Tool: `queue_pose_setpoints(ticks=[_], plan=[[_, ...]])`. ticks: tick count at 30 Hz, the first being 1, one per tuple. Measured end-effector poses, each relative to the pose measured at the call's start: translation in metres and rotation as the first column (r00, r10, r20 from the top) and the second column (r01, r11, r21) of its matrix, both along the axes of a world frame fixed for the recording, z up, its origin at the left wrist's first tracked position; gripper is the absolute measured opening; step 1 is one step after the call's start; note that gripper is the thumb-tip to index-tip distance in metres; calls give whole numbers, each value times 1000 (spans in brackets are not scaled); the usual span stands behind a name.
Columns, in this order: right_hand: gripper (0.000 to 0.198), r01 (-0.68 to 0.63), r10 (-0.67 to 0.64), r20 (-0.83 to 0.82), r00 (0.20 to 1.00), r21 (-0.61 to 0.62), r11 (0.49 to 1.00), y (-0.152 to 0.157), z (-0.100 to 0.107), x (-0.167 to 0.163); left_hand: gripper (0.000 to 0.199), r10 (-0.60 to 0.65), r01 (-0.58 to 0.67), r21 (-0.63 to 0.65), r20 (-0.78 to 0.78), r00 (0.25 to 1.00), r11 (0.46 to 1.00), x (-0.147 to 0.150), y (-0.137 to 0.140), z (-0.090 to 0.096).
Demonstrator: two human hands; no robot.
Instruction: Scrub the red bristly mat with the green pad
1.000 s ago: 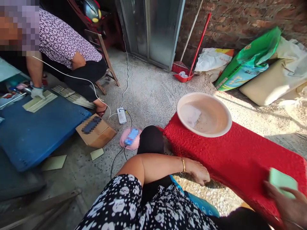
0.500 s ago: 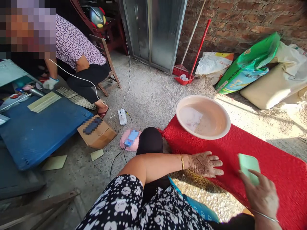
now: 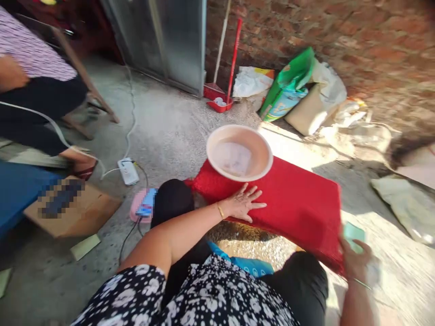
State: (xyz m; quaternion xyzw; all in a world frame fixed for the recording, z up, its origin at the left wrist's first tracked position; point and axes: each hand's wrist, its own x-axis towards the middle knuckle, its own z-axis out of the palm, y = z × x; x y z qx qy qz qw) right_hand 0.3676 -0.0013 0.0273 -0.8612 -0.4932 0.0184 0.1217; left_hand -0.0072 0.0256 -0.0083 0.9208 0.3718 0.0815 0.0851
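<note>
Pressing flat with spread fingers on the soft, floppy red mat point(image 3: 292, 203), the left hand point(image 3: 242, 203) pins it while the right hand point(image 3: 355, 258) at the mat's corner grips a light green card point(image 3: 353, 233).

Centre frame: left hand point(image 3: 242, 204) lay flat, fingers spread, on red mat point(image 3: 299, 203). Lower right: right hand point(image 3: 355, 260) gripped pale green pad point(image 3: 353, 234) at the mat's corner. Above the left hand: pink basin point(image 3: 239, 153) on the mat. Left: cardboard box point(image 3: 73, 209).

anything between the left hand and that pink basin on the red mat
Nothing visible. The left hand lies flat on the red mat, just short of the basin, with only bare mat between them.
</note>
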Motion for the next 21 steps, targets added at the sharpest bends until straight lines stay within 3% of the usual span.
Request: queue_pose_setpoints(ticks=[1,3,5,7,9,11,14,17,19,21], plan=[[61,45,-45,-27,999,-5,999,3,1,-13,81,1,-1,-14,1,1000,1000,0,2,-1],[52,-181,186,-70,980,72,981,14,-1,-52,81,5,-5,-41,-1,1000,999,0,6,-2],[45,-411,418,-37,908,115,904,29,-7,-100,80,2,-2,-56,-3,1000,998,0,9,-4],[39,-563,564,21,826,85,822,42,-12,-142,80,5,-6,-50,-8,1000,999,1,9,-5],[37,-646,642,79,763,48,762,50,-15,-164,81,10,-10,-33,-17,1000,999,1,8,-5],[37,-645,640,107,761,18,764,54,-16,-159,81,9,-10,-15,-21,1000,1000,2,8,-4],[40,-489,489,93,867,-22,872,52,-14,-101,80,7,-7,3,-8,1000,1000,2,8,-3],[45,-175,178,33,984,-62,983,40,-7,-15,79,22,-22,-2,1,1000,1000,3,7,-1],[51,81,-81,6,997,-88,993,32,0,32,78,32,-32,-12,8,999,999,4,6,0],[55,263,-265,-3,964,-84,961,29,8,54,78,37,-36,-21,19,999,999,4,5,2]])
